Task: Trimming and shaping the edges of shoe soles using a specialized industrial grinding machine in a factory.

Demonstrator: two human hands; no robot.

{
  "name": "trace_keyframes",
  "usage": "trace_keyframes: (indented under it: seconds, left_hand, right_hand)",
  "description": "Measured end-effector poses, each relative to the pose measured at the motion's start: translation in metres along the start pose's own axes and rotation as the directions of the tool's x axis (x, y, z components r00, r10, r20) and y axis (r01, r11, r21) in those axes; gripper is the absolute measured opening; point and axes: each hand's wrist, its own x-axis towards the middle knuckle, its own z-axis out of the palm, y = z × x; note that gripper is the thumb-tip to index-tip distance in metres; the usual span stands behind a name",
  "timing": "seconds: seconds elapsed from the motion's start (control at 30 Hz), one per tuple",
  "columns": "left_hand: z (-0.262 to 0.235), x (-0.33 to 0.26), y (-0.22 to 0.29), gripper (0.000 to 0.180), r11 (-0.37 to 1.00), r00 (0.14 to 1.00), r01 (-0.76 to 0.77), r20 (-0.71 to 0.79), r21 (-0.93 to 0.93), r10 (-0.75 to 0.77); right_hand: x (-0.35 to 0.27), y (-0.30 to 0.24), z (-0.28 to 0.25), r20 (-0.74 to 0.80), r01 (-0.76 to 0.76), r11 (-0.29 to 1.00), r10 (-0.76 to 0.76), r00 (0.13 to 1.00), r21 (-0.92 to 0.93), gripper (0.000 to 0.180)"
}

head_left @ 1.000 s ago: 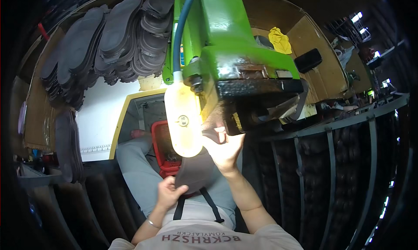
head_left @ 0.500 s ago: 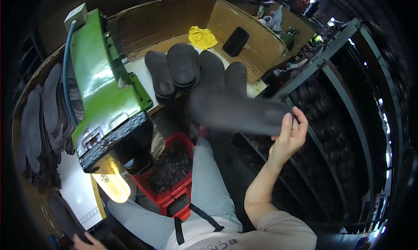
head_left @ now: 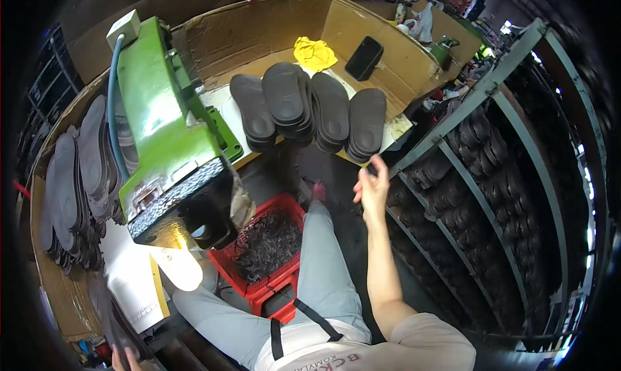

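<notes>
Beside the near end of the rightmost stack of dark shoe soles [head_left: 367, 120], my right hand [head_left: 372, 193] holds nothing. Its index finger reaches up by the heel end, and the other fingers are loosely bent and apart. More stacked soles [head_left: 282, 94] stand in a row to the left on the white table. At the lower left rim, my left hand [head_left: 125, 360] shows only its fingers, closed on the near end of a dark shoe sole [head_left: 111, 313]; the palm lies outside the picture. A green machine [head_left: 162, 112] with a lit lamp stands between the hands.
Below the machine, a red plastic basket [head_left: 259, 293] holds dark trimmings. Cardboard walls [head_left: 249, 38] surround the table. A yellow cloth [head_left: 315, 54] and a black phone [head_left: 364, 58] lie at the back. Several soles [head_left: 68, 183] lean at left. A metal rack [head_left: 466, 170] full of soles stands right.
The sole that my right hand held has been let go on the rightmost stack. My right hand has moved left, and the view has shifted slightly. My left hand stays low at the left.
</notes>
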Motion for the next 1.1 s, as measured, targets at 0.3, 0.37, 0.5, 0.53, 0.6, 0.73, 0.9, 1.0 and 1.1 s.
trace_keyframes:
  seconds: [0.3, 0.37, 0.5, 0.53, 0.6, 0.73, 0.9, 1.0, 1.1]
  left_hand:
    - [0.119, -0.061, 0.102, 0.047, 0.707, 0.536, -0.07, 0.571, -0.703, 0.621]
    - [0.157, -0.076, 0.105, 0.056, 0.499, 0.578, 0.128, 0.473, -0.857, 0.665]
    - [0.196, -0.118, 0.134, 0.061, 0.187, 0.577, 0.708, 0.711, -0.681, 0.402]
    - [0.208, -0.132, 0.138, 0.056, 0.093, 0.539, 0.788, 0.756, -0.608, 0.371]
    - [0.209, -0.134, 0.17, 0.035, 0.369, 0.511, 0.662, 0.753, -0.652, 0.414]
    - [0.211, -0.125, 0.205, 0.016, 0.681, 0.636, 0.217, 0.631, -0.699, 0.444]
    - [0.218, -0.115, 0.198, 0.012, 0.684, 0.716, 0.257, 0.61, -0.682, 0.34]
    - [0.212, -0.123, 0.185, 0.01, 0.585, 0.694, 0.384, 0.641, -0.714, 0.327]
    - [0.199, -0.124, 0.176, 0.014, 0.642, 0.731, 0.261, 0.582, -0.721, 0.356]
  right_hand:
    - [-0.162, 0.027, 0.028, 0.845, -0.864, 0.503, 0.469, 0.257, -0.016, 0.057]
    - [-0.164, 0.028, 0.01, 0.75, -0.872, 0.49, 0.569, 0.337, 0.021, 0.056]
    - [-0.187, 0.026, -0.016, 0.637, -0.788, 0.578, 0.53, 0.559, 0.211, 0.055]
    - [-0.196, 0.029, -0.019, 0.635, -0.774, 0.59, 0.512, 0.578, 0.23, 0.055]
    - [-0.214, 0.041, -0.024, 0.647, -0.696, 0.716, 0.511, 0.566, 0.044, 0.06]
    - [-0.243, 0.04, -0.009, 0.683, -0.747, 0.663, 0.522, 0.511, 0.051, 0.056]
    - [-0.242, 0.036, -0.004, 0.764, -0.738, 0.673, 0.45, 0.462, 0.05, 0.048]
    - [-0.233, 0.031, -0.023, 0.787, -0.683, 0.731, 0.429, 0.442, -0.015, 0.05]
    - [-0.215, 0.016, -0.036, 0.777, -0.676, 0.736, 0.398, 0.488, 0.048, 0.054]
